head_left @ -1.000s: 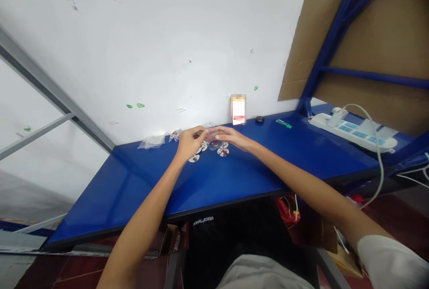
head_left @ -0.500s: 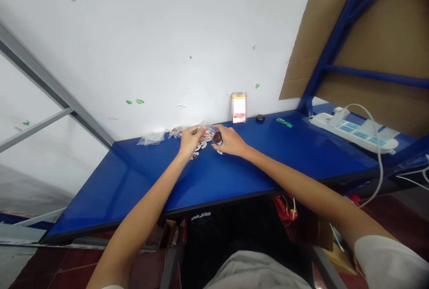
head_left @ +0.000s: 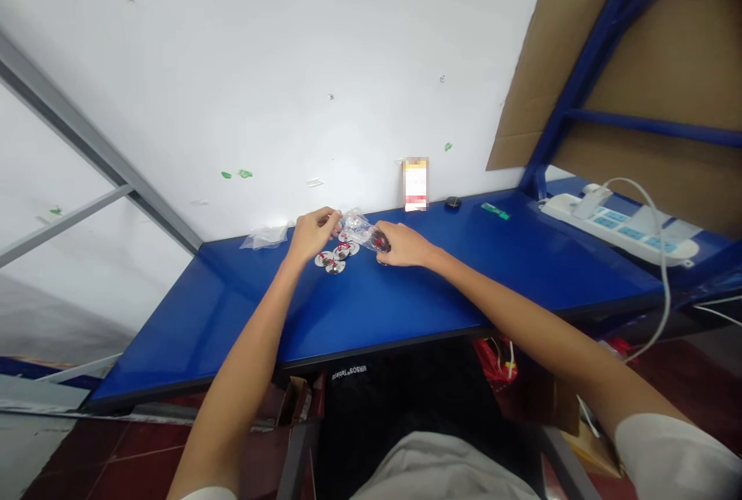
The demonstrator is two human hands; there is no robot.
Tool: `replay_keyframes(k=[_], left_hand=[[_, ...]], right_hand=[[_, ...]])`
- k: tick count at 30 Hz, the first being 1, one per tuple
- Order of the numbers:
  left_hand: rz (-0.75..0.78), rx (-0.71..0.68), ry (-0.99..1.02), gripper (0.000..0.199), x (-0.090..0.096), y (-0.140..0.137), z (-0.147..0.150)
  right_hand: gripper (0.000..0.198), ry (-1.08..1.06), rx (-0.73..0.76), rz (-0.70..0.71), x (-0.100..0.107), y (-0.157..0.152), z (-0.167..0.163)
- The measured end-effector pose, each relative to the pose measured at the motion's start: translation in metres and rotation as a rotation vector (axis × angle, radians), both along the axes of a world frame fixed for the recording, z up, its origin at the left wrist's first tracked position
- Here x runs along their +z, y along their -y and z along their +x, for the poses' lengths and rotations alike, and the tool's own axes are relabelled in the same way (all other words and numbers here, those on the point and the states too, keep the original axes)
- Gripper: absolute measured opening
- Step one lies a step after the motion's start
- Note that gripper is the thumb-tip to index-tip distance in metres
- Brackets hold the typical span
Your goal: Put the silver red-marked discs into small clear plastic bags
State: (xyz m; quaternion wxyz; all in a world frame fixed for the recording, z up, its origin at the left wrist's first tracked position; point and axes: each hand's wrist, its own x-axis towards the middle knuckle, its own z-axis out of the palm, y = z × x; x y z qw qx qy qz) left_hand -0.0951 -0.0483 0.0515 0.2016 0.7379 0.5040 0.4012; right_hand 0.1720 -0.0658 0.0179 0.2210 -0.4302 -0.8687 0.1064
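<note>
My right hand [head_left: 401, 243] is closed on a clear plastic bag [head_left: 355, 225] with a dark round piece [head_left: 379, 240], marked with red, inside it. The bag's free end points left towards my left hand [head_left: 313, 236], whose bent fingers are apart beside it; I see nothing held there. Below and between the hands lies a loose group of silvery discs with red strings or wires [head_left: 335, 259], several of them overlapping. Part of this group is hidden behind the bag and the left fingers.
Another clear plastic bag [head_left: 265, 237] lies at the wall on the blue table [head_left: 371, 307]. Along the back stand a small blurred card or box [head_left: 416, 185], a black round item [head_left: 453, 202], a green item [head_left: 495, 211] and a white power strip [head_left: 620, 228] with its cable.
My left hand has come away from the bag and shifted left, uncovering the discs. My right hand keeps hold of the bag and has moved slightly right.
</note>
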Motion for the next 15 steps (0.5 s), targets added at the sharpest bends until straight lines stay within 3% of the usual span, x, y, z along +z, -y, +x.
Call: replay_keyframes(k=[3,5,10,15], left_hand=[[0.036,0.025,-0.318,0.03,0.007,-0.007,-0.031],[-0.052,-0.049,-0.427,0.02,0.01,-0.011,-0.05],[-0.378,-0.266,-0.432,0.025,0.005,-0.019,-0.07],[-0.299,-0.304,-0.419,0.017,0.001,-0.023,-0.066]], right_hand=[[0.036,0.009,-0.006,-0.049,0.0,-0.003,0.004],[0.038,0.017,0.036,-0.06,0.001,-0.004,0.006],[0.043,0.006,0.123,-0.046,0.005,0.0,0.006],[0.05,-0.016,0.103,-0.035,-0.003,0.0,0.004]])
